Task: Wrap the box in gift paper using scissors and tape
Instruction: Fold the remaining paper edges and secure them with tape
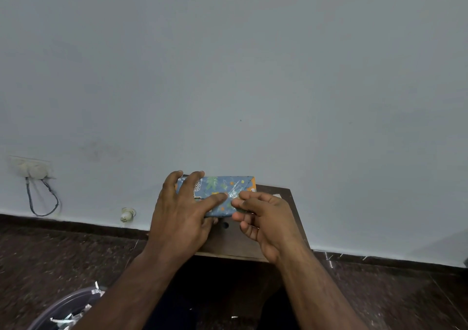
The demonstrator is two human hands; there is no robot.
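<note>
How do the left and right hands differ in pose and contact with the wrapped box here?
The left hand lies spread over the wrapped box, fingers fairly straight, index finger pressing the taped seam; the right hand has curled fingers pinching at the tape. The left covers the box's left half; the right meets only its near right edge. Both work over the small wooden table.

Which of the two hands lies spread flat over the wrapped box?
The left hand, fingers spread across the blue patterned gift-wrapped box. The right hand has curled fingers at the clear tape.
</note>
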